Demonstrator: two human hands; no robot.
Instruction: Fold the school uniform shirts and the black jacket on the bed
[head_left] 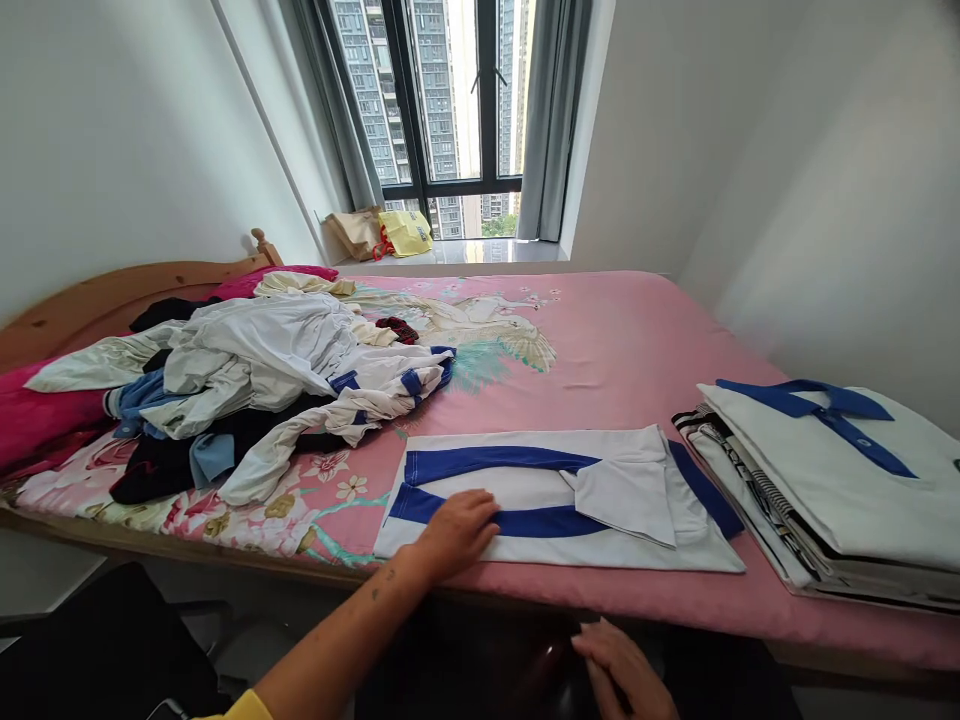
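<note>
A white shirt with blue trim lies folded lengthwise near the front edge of the bed. Its white sleeve is laid across the right part, and a blue collar edge shows at the right end. My left hand rests palm down on the shirt's lower blue band, fingers stretched out. Below the bed's edge, apart from the shirt, my right hand holds nothing that I can see; its fingers are extended and the thumb stands off.
To the right stands a stack of folded clothes, topped by a white shirt with a blue collar. A loose heap of clothes covers the left side of the pink bed. Bags sit on the windowsill; a black chair is at lower left.
</note>
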